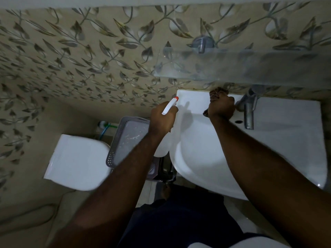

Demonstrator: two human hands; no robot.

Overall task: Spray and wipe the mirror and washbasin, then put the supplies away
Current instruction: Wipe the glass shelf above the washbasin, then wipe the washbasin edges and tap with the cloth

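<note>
The white washbasin (279, 140) is fixed to the leaf-patterned wall, with a chrome tap (249, 115) at its back rim. My right hand (221, 107) presses a dark patterned cloth (215, 93) onto the basin's back ledge, just left of the tap. My left hand (161, 120) holds a white spray bottle (169, 106) with a red nozzle tip over the basin's left edge; the bottle's clear body hangs below my fist. The mirror is out of view.
A glass shelf (232, 67) on a chrome bracket juts out above the basin. Left of the basin stands a grey perforated basket (112, 154). A white toilet cistern lid (78, 161) lies further left. My dark shorts fill the bottom of the view.
</note>
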